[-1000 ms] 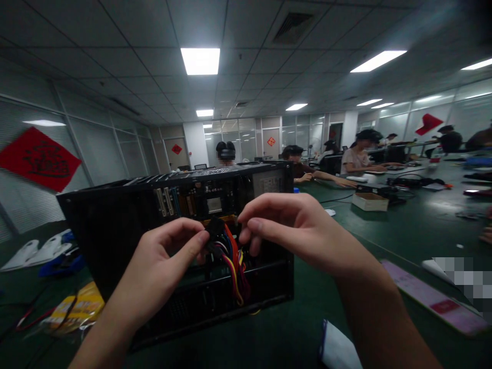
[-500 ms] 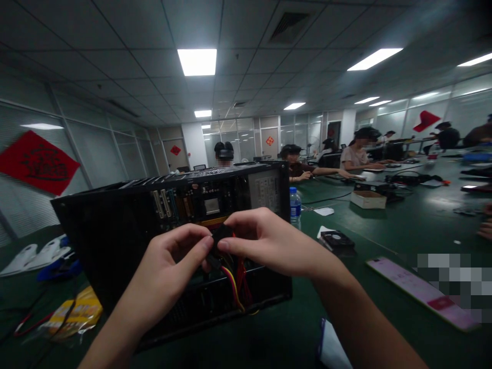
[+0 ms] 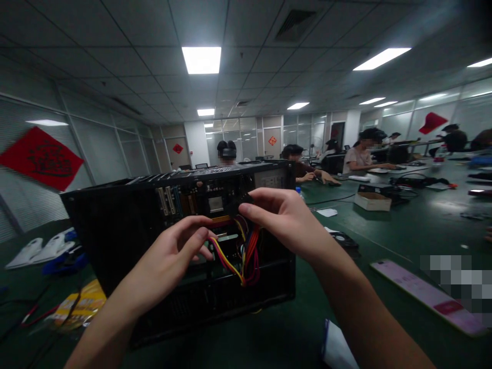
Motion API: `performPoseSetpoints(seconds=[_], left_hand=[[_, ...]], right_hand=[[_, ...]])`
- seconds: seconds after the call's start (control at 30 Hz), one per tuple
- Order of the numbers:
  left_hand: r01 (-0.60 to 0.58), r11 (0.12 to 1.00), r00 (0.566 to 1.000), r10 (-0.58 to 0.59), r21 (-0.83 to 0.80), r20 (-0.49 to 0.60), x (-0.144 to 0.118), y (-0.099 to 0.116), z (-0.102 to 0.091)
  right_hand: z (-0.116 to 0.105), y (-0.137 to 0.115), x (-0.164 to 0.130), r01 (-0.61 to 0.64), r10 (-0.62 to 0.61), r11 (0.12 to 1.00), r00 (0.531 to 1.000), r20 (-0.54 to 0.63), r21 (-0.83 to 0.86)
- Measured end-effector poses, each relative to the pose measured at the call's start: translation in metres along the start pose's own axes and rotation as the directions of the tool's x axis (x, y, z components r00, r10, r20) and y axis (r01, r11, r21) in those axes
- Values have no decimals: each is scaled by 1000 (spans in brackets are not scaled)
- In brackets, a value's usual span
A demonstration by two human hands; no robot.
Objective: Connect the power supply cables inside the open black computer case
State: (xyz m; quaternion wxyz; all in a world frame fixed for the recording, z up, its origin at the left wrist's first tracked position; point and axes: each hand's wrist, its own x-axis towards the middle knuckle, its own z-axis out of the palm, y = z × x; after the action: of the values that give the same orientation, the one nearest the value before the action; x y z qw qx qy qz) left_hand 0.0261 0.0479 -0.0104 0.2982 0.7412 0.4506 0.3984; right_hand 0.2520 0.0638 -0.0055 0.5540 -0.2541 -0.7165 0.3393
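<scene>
An open black computer case (image 3: 253,294) stands tilted before me, its side off and circuit board showing. My left hand (image 3: 175,248) is in front of the opening, fingers curled at the end of a yellow and pink power cable (image 3: 226,264); whatever plug sits there is hidden by the fingertips. Thumb and fingers of my right hand (image 3: 280,218) pinch a black connector (image 3: 239,206) near the board, just right of a square silver chip (image 3: 216,204). A bundle of red and orange wires (image 3: 251,246) hangs below this hand.
Right of the case lie a hard drive (image 3: 346,243), a phone (image 3: 426,294) and a small open carton (image 3: 372,201). A bottle's blue cap (image 3: 299,190) shows behind the case. At left are a yellow packet (image 3: 82,305) and white-and-blue items (image 3: 54,251). Several people sit farther back.
My right hand has moved up and right with the black connector, away from my left hand. The left hand has dropped back slightly, and more of the wires shows between them.
</scene>
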Motion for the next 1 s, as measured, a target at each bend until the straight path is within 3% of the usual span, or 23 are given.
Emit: performPoseSetpoints(seconds=[0.17, 0.27, 0.57, 0.77, 1.0], left_hand=[[41, 998, 999, -41, 51, -5, 3, -1, -7], [21, 999, 1000, -22, -50, -1, 3, 3, -2], [-19, 962, 987, -26, -272, -160, 3, -1, 9], [-13, 925, 983, -57, -380, -173, 2, -2, 13], [-27, 957, 976, -37, -288, -216, 2, -2, 19]], right_hand=[[-1, 3, 1, 32, -32, 999, 997, -69, -2], [2, 5, 1, 37, -37, 999, 997, -60, -5], [22, 7, 1, -34, 33, 998, 999, 17, 49], [33, 17, 3, -44, 42, 979, 999, 16, 201], [38, 29, 9, -33, 40, 963, 999, -19, 266]])
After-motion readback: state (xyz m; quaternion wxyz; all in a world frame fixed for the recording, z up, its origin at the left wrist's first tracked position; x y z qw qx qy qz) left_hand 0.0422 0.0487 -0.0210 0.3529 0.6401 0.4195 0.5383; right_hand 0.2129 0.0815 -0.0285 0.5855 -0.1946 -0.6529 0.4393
